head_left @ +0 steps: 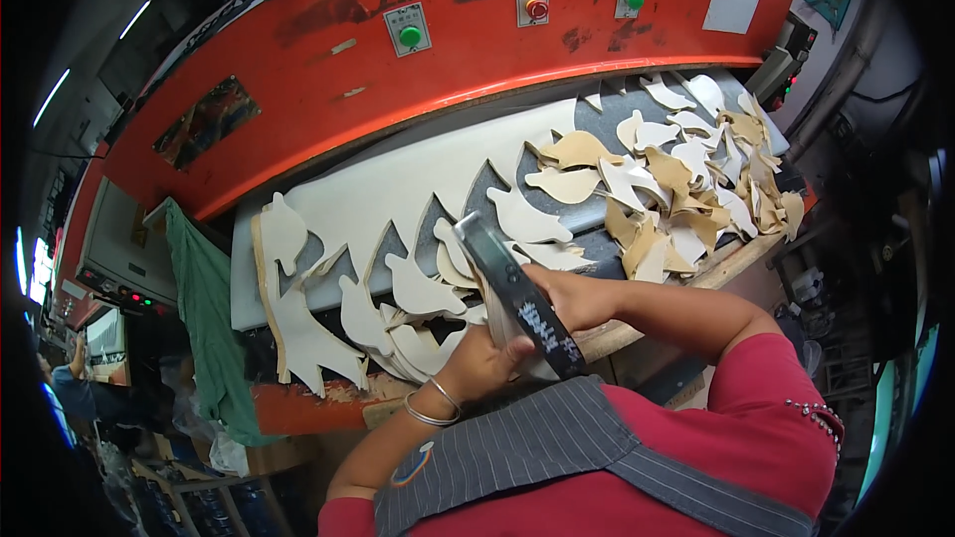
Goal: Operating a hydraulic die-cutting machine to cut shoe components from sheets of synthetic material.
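Note:
A dark metal cutting die (519,298), with pale marks on its side, is held tilted on edge over the front of the machine bed. My left hand (476,366), a silver bangle at its wrist, closes around the die's lower left side, and pale layered material shows beside the fingers. On the die's right side my right hand (575,296) grips it, with some fingers hidden. Just left of the die lie cut cream-white leaf-like pieces (423,288) and a stack of curved pieces (413,346). Another white cut piece (525,217) lies beyond the die.
A layered white sheet (398,179) with a jagged cut edge covers much of the bed. White and tan offcuts (686,189) heap at the right. Behind stands a red press beam (448,40) with green buttons and a red button (537,9). Green cloth (204,318) hangs at the left.

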### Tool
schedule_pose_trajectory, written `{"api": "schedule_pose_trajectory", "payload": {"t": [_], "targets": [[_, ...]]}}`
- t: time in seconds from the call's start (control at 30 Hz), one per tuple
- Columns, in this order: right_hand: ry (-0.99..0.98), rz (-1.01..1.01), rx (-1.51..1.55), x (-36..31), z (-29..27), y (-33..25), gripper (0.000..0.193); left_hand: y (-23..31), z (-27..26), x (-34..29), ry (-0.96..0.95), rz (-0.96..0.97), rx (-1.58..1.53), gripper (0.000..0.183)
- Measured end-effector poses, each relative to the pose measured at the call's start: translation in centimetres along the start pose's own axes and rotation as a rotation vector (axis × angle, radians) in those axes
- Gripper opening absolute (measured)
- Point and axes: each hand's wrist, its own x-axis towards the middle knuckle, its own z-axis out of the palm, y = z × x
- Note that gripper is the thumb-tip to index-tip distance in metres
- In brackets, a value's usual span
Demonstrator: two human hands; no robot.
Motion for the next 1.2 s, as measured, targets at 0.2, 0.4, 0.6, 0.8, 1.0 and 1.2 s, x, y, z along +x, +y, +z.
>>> {"api": "schedule_pose_trajectory", "payload": {"t": [0.2, 0.4, 0.6, 0.8, 1.0, 1.2], "targets": [[-0.29, 0.044, 0.499, -0.8, -1.5, -0.9, 0.101, 1.2, 0.3, -0.3, -0.111, 0.327, 0.136, 0.038], [-0.042, -0.062, 0.322, -0.6, -1.2, -3.0, 0.102, 5.4, 0.7, 0.5, -0.157, -0.008, 0.454, 0.02], [-0.101, -0.106, 0.112, -1.1, -0.7, -3.3, 0.089, 3.1, 1.0, 0.3, 0.02, 0.592, 0.546, 0.02], [-0.066, -0.095, 0.17, -2.5, -1.0, -3.2, 0.096, 1.3, -0.6, 0.3, -0.22, 0.465, 0.398, 0.025], [-0.111, -0.102, 0.22, -2.7, -1.0, -2.9, 0.097, -3.6, -1.0, -0.4, -0.122, 0.669, 0.446, 0.026], [0.015, 0.004, 0.72, -3.3, -4.2, 2.5, 0.085, -7.8, 0.3, -2.1, 0.191, 0.1, 0.062, 0.025]]}}
